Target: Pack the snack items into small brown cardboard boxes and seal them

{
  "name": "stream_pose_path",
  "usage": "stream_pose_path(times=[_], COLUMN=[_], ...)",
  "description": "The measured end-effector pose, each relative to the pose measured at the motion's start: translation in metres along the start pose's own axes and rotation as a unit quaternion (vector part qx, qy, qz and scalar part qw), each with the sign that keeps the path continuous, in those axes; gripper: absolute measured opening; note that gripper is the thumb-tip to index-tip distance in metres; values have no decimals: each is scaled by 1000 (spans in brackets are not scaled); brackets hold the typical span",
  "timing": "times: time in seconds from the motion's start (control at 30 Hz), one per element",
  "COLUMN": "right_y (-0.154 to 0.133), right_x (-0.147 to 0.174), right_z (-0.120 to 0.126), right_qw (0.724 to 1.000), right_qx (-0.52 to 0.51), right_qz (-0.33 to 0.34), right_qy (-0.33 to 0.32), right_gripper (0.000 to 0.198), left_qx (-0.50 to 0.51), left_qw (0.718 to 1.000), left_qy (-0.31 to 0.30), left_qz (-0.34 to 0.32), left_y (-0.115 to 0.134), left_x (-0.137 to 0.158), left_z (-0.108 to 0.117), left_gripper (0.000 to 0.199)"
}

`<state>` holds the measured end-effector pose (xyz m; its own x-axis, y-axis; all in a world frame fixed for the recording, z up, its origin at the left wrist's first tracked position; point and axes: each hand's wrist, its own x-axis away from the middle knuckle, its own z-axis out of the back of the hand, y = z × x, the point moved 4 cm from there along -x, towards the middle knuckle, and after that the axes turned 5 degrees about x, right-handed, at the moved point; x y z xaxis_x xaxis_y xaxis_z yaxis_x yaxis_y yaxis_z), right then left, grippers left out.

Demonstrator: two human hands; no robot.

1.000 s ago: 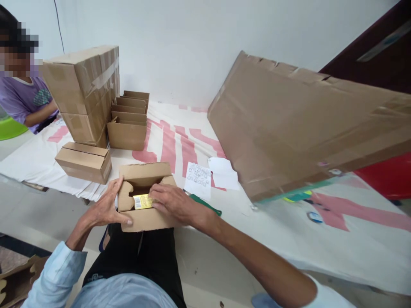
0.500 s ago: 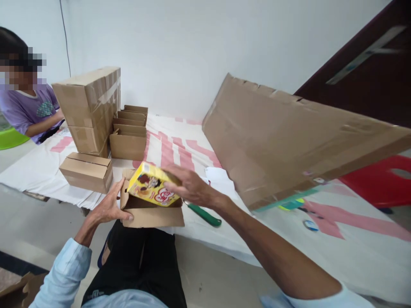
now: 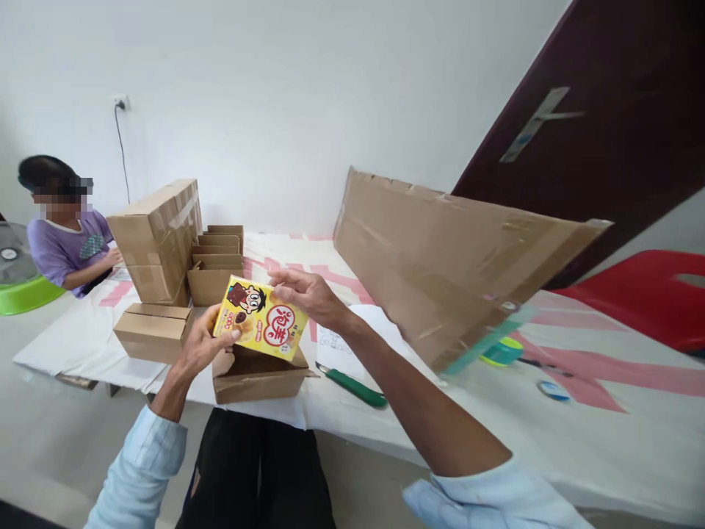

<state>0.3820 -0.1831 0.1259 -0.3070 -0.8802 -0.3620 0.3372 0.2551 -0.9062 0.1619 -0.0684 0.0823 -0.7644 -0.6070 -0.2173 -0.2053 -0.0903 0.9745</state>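
A yellow snack box (image 3: 261, 317) with a cartoon face and red lettering is tilted above an open cardboard box (image 3: 258, 387). My left hand (image 3: 203, 342) grips its left end, with the thumb across the front. On its upper right edge are the fingers of my right hand (image 3: 309, 297), closed round it. The open cardboard box rests at the table's front edge, its flaps partly up and its inside mostly hidden by the snack box. To its right lies a green-handled knife (image 3: 355, 387).
At left stand a closed small carton (image 3: 153, 332), a tall taped carton (image 3: 157, 242) and a row of open cartons (image 3: 216, 285). A large cardboard sheet (image 3: 440, 257) leans at the right, near tape rolls (image 3: 501, 352). A person (image 3: 74, 242) in purple sits at far left.
The yellow box has risen out of the cardboard box and turned its front toward me. My left hand has moved from the cardboard box onto the yellow box. The view has shifted.
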Motion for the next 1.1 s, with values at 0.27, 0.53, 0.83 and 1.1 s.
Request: stream_pose_path(times=[0.27, 0.53, 0.83, 1.1], right_y=[26, 23, 72, 131], right_x=[-8, -48, -72, -78], right_z=[-24, -17, -67, -74], right_qw=[992, 982, 993, 982], right_qx=[-118, -125, -43, 26], right_qz=[-17, -9, -67, -177], right_qy=[39, 145, 90, 57], right_gripper=[67, 77, 60, 48], left_qx=[99, 96, -45, -91], left_qw=[987, 987, 991, 979], left_qy=[122, 123, 116, 88], left_qz=[-39, -26, 44, 158], left_y=[-3, 4, -29, -80], left_x=[-23, -40, -85, -75], left_z=[6, 14, 44, 54], left_gripper=[65, 64, 57, 46])
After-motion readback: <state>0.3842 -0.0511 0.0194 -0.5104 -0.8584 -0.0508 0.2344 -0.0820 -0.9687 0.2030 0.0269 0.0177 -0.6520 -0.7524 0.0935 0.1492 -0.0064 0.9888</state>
